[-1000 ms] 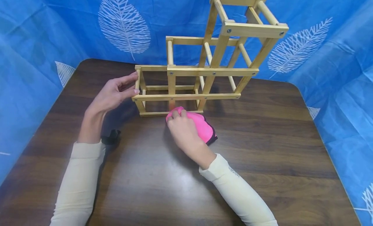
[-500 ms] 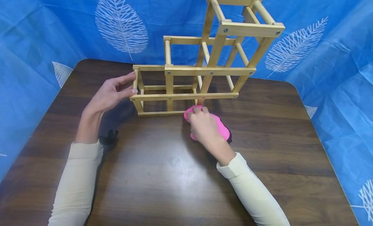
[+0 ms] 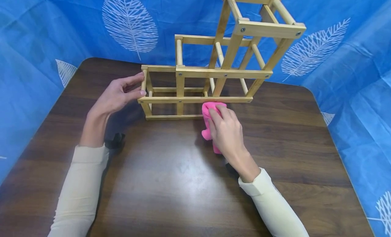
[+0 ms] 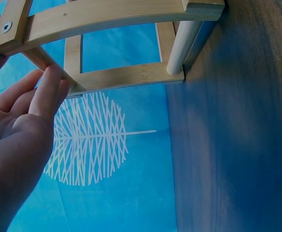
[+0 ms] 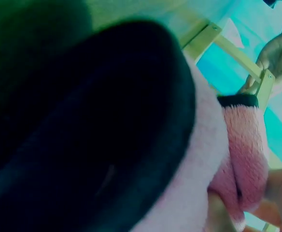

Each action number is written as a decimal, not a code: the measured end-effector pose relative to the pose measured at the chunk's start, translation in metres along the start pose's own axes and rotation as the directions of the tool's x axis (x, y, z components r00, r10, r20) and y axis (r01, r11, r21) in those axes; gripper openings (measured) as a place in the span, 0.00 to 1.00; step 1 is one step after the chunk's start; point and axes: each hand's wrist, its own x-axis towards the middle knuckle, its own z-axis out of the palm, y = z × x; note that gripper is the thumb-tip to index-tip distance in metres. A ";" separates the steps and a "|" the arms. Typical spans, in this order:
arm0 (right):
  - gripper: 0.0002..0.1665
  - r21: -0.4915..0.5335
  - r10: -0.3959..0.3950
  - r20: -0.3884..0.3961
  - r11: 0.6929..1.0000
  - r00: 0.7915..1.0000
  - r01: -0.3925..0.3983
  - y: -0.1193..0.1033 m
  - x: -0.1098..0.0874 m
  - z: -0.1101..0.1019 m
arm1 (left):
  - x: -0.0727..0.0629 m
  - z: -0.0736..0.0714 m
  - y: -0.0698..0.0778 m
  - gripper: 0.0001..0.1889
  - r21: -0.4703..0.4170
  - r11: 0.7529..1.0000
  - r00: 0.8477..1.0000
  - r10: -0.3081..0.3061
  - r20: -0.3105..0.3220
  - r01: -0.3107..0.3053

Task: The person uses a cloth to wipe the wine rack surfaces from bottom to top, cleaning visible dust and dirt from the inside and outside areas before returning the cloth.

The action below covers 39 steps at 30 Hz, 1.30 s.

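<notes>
A pale wooden stepped rack (image 3: 198,73) stands on the table, its low end to the left and its tall end to the right. My left hand (image 3: 113,94) holds the rack's left end, thumb at the front corner and fingers on the round dowel (image 4: 44,60), as the left wrist view shows. My right hand (image 3: 228,128) grips a bunched pink cloth (image 3: 206,112) at the right end of the bottom front rail. Close up in the right wrist view, the fuzzy cloth (image 5: 245,145) has dark edging and covers much of the hand.
The dark wood-grain table (image 3: 171,182) stretches in front of the rack. Behind and at both sides hangs a blue curtain (image 3: 183,13) with white leaf prints, close to the rack's back. A black piece (image 3: 115,141) shows beside my left wrist.
My right hand has moved right with the pink cloth, from the middle upright to the right end of the bottom rail, and the cloth is more bunched. My left hand stays put.
</notes>
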 end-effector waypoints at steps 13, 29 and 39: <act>0.12 -0.082 0.078 0.057 0.994 0.995 -0.074 0.005 0.003 0.018 | 0.002 -0.001 0.003 0.33 -0.033 0.999 1.000 0.001 -0.007 -0.001; 0.14 -0.037 0.148 0.207 0.989 0.967 -0.143 0.025 -0.001 -0.004 | -0.002 0.001 0.002 0.34 0.065 0.997 0.999 -0.031 -0.039 0.033; 0.19 0.285 0.368 -0.181 0.907 0.912 -0.310 0.054 -0.001 -0.090 | -0.005 0.008 0.010 0.36 0.094 0.996 0.995 0.018 -0.103 -0.008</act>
